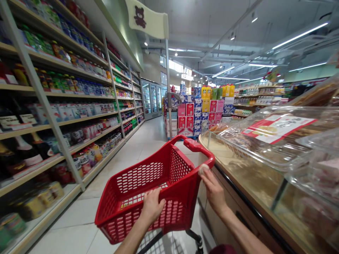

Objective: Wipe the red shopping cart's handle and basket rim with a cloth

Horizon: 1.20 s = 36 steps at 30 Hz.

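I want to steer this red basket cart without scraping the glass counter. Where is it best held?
Probably grip the near rim of the red basket cart from behind, hands apart. The left hand already wraps the rear edge; the right hand is on the corner nearest the display counter. The raised handle lies farther away.

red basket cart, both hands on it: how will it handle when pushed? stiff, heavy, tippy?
The red basket cart is probably stiff: moulded perforated plastic. Likely light, since it looks nearly empty. It should roll easily; a caster shows below on smooth tile. Possibly tippy, as it already tilts under the left hand and right hand.
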Tool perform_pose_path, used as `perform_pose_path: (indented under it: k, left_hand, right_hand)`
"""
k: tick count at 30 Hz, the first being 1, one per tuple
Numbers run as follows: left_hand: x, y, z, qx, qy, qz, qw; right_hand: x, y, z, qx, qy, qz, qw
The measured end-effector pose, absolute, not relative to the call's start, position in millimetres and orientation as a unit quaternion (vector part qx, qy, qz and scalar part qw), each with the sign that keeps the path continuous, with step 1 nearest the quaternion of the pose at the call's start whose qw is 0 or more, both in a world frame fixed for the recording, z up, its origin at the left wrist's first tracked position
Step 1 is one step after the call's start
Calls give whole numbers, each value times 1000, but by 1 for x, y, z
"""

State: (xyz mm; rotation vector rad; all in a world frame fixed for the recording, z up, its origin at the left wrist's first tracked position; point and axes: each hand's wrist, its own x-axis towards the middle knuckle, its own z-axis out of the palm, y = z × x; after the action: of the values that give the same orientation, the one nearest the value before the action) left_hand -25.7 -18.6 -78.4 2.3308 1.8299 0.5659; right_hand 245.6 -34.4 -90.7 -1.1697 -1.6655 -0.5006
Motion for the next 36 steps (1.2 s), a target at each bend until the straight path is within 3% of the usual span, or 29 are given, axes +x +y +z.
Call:
perform_pose_path:
  k: [4,10,15,21,26,31,36]
  left_hand:
    - [-26,-18,-80,773,602,194,58]
    - [-27,-21,-80,779,595,193,50]
    - [-28,-21,-79,790,586,173,56]
    - [-34,-27,-73,804,569,159,67]
    - [-60,-39,-81,789,597,140,47]
    - [-81,-44,-85,798,583,137,63]
    - [-123,-51,-84,755,638,135,70]
  right_hand:
    - [229,-51,-113,-423,-780,-188,420]
    - [217,-43,-88,-421,-727,-227,493]
    - [193,-47,-112,-367,-807,-185,424]
    - [180,-48,-103,-389,-784,-170,453]
    - [165,-60,-131,-374,-852,-127,345]
    - [128,-52,-119,-357,-837,-134,392]
    - [94,-55,-153,-321,-881,-127,324]
